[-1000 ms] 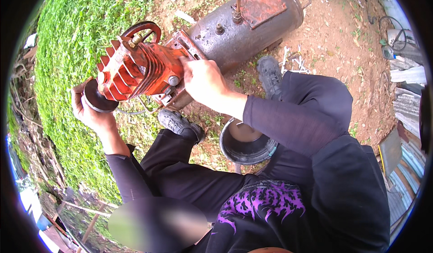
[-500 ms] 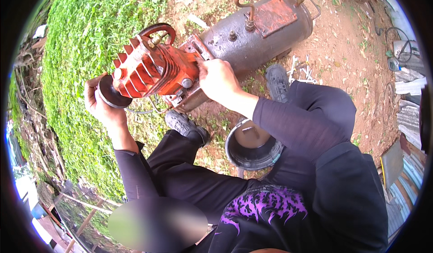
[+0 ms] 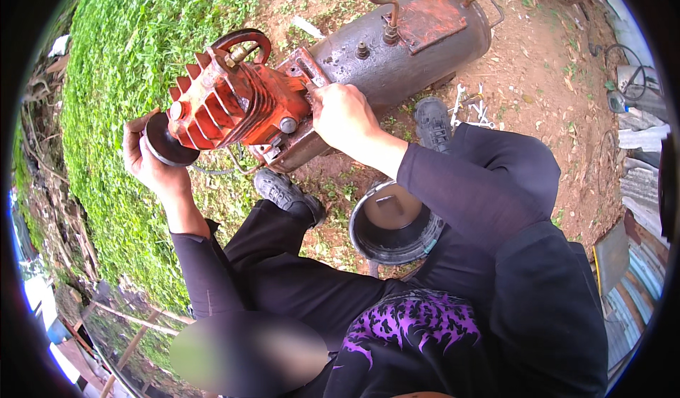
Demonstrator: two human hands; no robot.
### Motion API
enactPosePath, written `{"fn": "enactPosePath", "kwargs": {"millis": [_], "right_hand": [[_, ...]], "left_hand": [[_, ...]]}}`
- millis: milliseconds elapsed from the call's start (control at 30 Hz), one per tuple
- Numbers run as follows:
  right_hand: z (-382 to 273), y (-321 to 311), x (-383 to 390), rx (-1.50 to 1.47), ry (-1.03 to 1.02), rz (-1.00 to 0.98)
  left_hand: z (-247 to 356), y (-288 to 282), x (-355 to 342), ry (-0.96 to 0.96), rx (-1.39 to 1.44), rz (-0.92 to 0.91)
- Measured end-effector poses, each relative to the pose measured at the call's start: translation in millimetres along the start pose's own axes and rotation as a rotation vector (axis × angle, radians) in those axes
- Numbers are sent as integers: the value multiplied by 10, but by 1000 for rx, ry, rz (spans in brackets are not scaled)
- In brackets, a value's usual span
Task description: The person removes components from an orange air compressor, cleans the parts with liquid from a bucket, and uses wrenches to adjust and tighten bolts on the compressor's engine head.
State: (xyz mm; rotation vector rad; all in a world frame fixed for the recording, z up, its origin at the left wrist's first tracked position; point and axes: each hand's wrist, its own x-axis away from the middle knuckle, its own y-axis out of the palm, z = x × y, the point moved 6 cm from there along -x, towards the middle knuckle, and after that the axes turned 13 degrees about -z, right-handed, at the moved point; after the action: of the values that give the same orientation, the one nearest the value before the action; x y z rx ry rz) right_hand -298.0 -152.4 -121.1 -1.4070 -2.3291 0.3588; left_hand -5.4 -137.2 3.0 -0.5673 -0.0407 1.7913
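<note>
Little changed vs prev frame: view drifted slightly, both hands kept same contacts, so work prob at same stage. L hand (image 3: 157, 169) pinched black disc (image 3: 170, 141) by rim, at left end of red finned pump (image 3: 225, 111); pump on left part of dark tank (image 3: 397, 47). R hand (image 3: 346, 116) at pump's right end, fingers curled; pinching or not, couldn't tell. No legible brand/label; purple shirt print (image 3: 414, 323) unreadable.

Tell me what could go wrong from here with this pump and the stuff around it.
The left hand might slip off the round black disc and scrape on the red finned pump. The bucket of brown water, close to the right trouser leg, could be bumped and spill. The wrenches beside the right shoe might get stepped on.
</note>
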Motion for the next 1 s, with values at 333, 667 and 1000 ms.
{"fn": "enactPosePath", "kwargs": {"millis": [333,667,1000], "right_hand": [[-194,-22,102,-48,-92,-26],[39,-1,-50,88,22,-12],[-204,-24,29,-46,-101,14]], "left_hand": [[72,27,-7,82,-81,-57],[63,11,-11,43,-88,-37],[63,18,-18,41,-41,-31]]}}
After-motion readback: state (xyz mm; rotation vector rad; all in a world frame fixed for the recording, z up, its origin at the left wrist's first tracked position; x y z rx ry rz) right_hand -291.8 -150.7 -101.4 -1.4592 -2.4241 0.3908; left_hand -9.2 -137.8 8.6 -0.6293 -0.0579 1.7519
